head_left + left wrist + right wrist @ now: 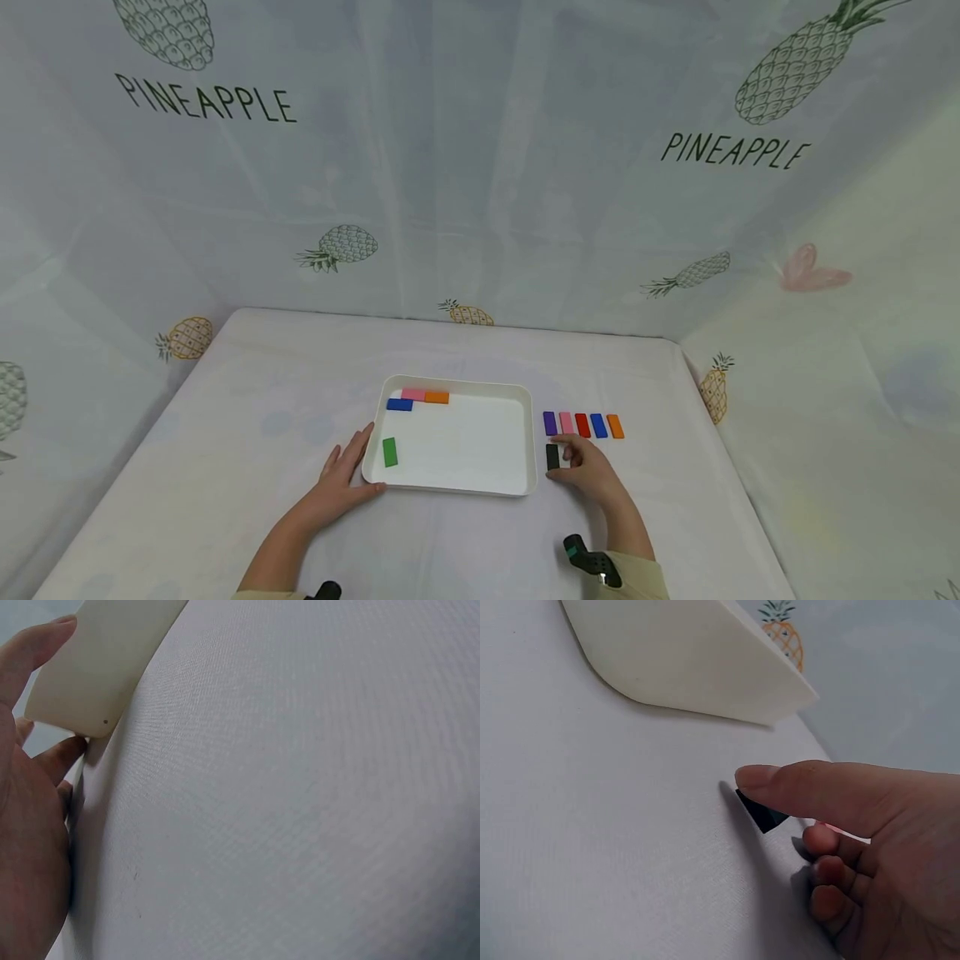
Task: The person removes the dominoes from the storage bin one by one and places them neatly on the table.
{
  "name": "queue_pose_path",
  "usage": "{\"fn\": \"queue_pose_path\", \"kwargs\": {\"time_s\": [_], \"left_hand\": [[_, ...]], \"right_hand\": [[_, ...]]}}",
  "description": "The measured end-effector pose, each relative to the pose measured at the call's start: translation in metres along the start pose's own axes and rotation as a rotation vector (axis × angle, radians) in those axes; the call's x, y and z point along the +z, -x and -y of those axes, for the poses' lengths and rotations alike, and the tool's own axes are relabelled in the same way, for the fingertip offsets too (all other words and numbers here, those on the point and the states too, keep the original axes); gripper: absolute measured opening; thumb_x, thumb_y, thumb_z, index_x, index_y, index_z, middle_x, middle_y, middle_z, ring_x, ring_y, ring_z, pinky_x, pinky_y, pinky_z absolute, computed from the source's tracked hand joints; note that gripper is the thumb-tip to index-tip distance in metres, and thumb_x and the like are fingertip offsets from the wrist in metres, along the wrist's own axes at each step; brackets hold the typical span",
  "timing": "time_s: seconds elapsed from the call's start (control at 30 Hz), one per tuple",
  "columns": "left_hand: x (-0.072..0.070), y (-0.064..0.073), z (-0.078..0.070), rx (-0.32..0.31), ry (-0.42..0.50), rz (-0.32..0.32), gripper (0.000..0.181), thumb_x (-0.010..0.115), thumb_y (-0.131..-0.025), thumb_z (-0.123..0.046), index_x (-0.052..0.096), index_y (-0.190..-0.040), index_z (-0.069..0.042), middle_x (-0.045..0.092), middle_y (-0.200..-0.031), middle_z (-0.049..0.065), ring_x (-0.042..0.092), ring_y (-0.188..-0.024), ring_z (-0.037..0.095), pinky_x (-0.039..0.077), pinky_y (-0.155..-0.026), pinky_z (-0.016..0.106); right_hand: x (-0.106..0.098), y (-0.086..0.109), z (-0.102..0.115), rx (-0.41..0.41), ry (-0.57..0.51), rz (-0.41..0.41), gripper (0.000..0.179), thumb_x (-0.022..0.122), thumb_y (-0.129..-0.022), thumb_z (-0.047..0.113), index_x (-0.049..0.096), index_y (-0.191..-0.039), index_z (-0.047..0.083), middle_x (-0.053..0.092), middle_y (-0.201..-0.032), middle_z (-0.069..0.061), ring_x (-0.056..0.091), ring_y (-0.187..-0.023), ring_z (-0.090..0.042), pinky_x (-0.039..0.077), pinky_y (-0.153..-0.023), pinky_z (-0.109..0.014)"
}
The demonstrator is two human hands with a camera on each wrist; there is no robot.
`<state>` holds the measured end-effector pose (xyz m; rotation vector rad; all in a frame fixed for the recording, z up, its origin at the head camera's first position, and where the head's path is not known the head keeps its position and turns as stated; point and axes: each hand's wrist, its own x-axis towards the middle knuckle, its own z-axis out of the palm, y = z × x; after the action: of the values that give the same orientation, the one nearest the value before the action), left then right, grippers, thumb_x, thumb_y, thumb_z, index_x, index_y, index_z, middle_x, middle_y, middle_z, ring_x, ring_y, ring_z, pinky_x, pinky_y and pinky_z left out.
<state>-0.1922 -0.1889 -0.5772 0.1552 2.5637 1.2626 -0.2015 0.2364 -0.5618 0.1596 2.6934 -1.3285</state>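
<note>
A white tray (465, 442) lies on the table, with green (390, 452), blue (400, 405), pink (413, 394) and orange (437, 397) rectangular blocks in it. Against its left side and front-left corner rests my left hand (341, 483), fingers and thumb extended. To the right of the tray, my right hand (588, 473) pinches a small black block (552, 457) by its ends, thumb at the near end and index finger at the far end. In the right wrist view the thumb partly hides the black block (761, 811); the other fingers are curled beside it.
Just beyond my right hand stands a row of purple (550, 423), pink (566, 423), red (582, 425), blue (598, 426) and orange (615, 427) blocks. A white cloth covers the table (262, 400). Pineapple-printed curtains (480, 167) hang behind and at both sides.
</note>
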Motion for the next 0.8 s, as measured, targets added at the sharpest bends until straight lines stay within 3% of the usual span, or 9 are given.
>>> {"fn": "queue_pose_path", "kwargs": {"time_s": [0.27,0.8], "left_hand": [[-0.0008,0.0006,-0.0008,0.004,-0.013,-0.011,0.106,0.079,-0.077,-0.045,0.014,-0.158,-0.023,0.019,-0.161,0.011,-0.001,-0.149,0.030,-0.011,-0.114,0.053],[-0.0012,0.0013,-0.0021,-0.003,-0.008,-0.001,0.105,0.078,-0.077,-0.045,0.014,-0.158,-0.024,0.018,-0.161,0.010,-0.002,-0.149,0.029,-0.012,-0.114,0.053]], "right_hand": [[0.0041,0.0017,0.0034,0.017,0.024,-0.053,0.050,0.088,-0.069,0.009,0.065,-0.113,0.005,0.049,-0.084,-0.004,0.045,-0.079,-0.020,0.040,-0.062,-0.029],[0.0062,-0.0003,0.0047,0.078,0.008,-0.066,0.047,0.085,-0.073,0.005,0.062,-0.114,0.004,0.049,-0.085,-0.005,0.046,-0.079,-0.021,0.041,-0.062,-0.030]]}}
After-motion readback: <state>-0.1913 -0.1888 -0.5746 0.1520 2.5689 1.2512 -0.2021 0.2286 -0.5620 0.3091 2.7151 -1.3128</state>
